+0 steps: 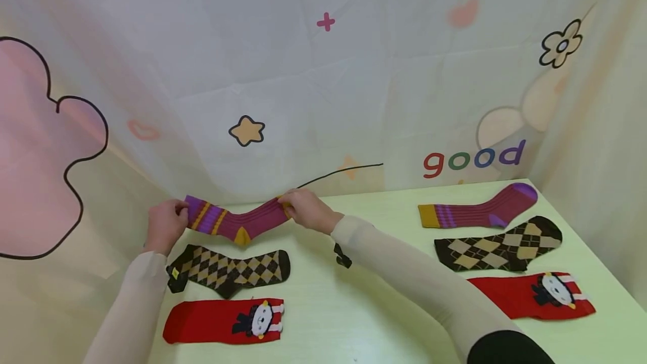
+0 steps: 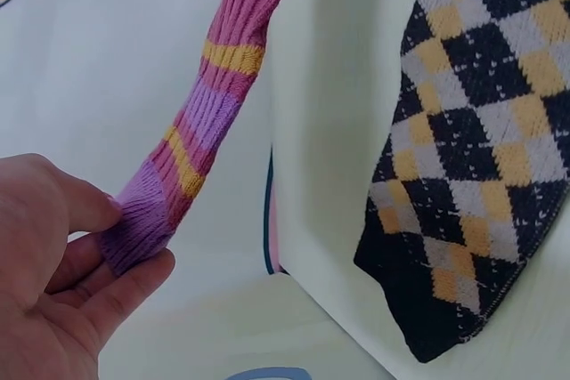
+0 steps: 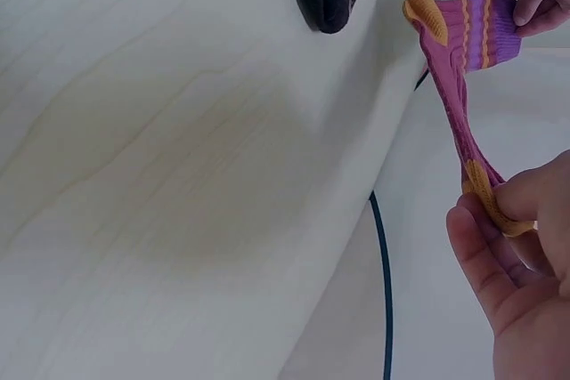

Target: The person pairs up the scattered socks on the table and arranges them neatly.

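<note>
A magenta ribbed sock (image 1: 263,219) with a mustard heel and a purple-and-mustard striped cuff is stretched between both hands at the table's back left. My left hand (image 1: 167,224) pinches its purple cuff (image 2: 142,215) between thumb and fingers. The mustard toe (image 3: 485,198) is pinched by my right hand (image 1: 309,210). Just in front of it lies a brown-and-tan argyle sock (image 1: 237,268), with a small black tag at its left end. Nearer still, a red sock (image 1: 212,321) with a white bear face lies flat.
On the right of the pale table (image 1: 323,319) lie a magenta sock (image 1: 470,215) with a mustard cuff, an argyle sock (image 1: 500,246) and a red bear sock (image 1: 525,296), partly behind my right forearm. A printed curtain (image 1: 323,89) hangs along the back edge.
</note>
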`<state>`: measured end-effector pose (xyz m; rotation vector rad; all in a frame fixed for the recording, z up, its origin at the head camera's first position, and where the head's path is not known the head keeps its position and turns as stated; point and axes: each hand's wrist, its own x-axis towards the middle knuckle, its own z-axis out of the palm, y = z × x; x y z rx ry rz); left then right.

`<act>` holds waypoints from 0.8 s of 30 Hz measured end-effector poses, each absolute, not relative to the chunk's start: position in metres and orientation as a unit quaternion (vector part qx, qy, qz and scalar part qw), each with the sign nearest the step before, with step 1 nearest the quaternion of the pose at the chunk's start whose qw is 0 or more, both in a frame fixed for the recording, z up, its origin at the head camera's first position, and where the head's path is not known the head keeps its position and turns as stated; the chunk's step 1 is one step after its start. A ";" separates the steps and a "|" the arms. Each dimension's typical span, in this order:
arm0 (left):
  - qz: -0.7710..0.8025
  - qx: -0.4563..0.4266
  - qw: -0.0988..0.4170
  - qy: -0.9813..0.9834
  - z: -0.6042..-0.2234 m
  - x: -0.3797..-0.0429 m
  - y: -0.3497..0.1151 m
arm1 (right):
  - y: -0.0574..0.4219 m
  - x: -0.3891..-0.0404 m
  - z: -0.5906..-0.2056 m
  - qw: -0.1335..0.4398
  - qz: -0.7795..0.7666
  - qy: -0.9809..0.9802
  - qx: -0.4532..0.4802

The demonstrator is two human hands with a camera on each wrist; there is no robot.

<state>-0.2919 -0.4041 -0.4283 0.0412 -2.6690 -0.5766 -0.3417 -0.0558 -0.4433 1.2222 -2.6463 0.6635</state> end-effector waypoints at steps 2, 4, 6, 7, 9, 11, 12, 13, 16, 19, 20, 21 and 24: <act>-0.207 0.010 0.211 -0.955 -0.426 -0.291 -0.403 | -0.053 -0.340 -0.439 0.077 0.222 -0.881 0.411; -0.208 0.004 0.215 -0.954 -0.424 -0.289 -0.402 | -0.050 -0.337 -0.434 0.078 0.225 -0.878 0.415; -0.209 -0.003 0.220 -0.953 -0.422 -0.287 -0.401 | -0.047 -0.335 -0.430 0.079 0.228 -0.876 0.417; -0.210 -0.007 0.221 -0.952 -0.421 -0.286 -0.400 | -0.045 -0.334 -0.428 0.079 0.228 -0.876 0.417; -0.214 -0.015 0.226 -0.950 -0.419 -0.283 -0.399 | -0.040 -0.333 -0.425 0.078 0.229 -0.875 0.419; -0.216 -0.019 0.231 -0.948 -0.418 -0.281 -0.398 | -0.036 -0.331 -0.421 0.077 0.229 -0.875 0.420; -0.216 -0.021 0.234 -0.948 -0.417 -0.280 -0.398 | -0.034 -0.331 -0.420 0.077 0.229 -0.875 0.421; -0.216 -0.022 0.237 -0.947 -0.417 -0.279 -0.398 | -0.032 -0.330 -0.418 0.078 0.230 -0.873 0.422; -0.214 -0.024 0.243 -0.946 -0.415 -0.276 -0.395 | -0.025 -0.328 -0.414 0.086 0.232 -0.868 0.430; -0.212 -0.029 0.243 -0.946 -0.413 -0.272 -0.391 | -0.019 -0.325 -0.411 0.093 0.230 -0.864 0.438; -0.212 -0.031 0.242 -0.946 -0.412 -0.270 -0.390 | -0.017 -0.324 -0.410 0.095 0.229 -0.863 0.440; -0.212 -0.033 0.242 -0.946 -0.411 -0.269 -0.388 | -0.015 -0.322 -0.409 0.095 0.228 -0.862 0.442; -0.213 -0.040 0.244 -0.945 -0.409 -0.263 -0.383 | -0.008 -0.318 -0.407 0.094 0.225 -0.863 0.443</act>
